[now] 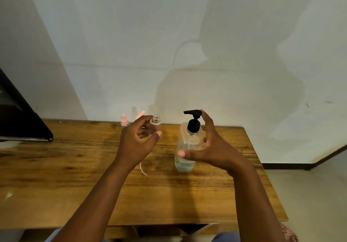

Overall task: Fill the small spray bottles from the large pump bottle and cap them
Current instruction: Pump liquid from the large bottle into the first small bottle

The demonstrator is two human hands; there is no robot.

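A large clear pump bottle [185, 159] with a black pump head [193, 119] stands on the wooden table [75, 166], with a little pale liquid at its bottom. My right hand [208, 148] is spread around it. The thumb lies across the bottle's front and the straight fingers reach up to the right of the pump. My left hand [135, 140] holds a small clear spray bottle [155, 122], uncapped and upright, just left of the pump spout. A thin white dip tube [143, 169] shows below that hand.
Another small bottle with a pink cap [124, 120] stands at the table's back edge, and a pink sprayer part [139, 114] shows behind my left hand. A black slab-like object [22, 121] overhangs the table's left end. A wall rises right behind the table.
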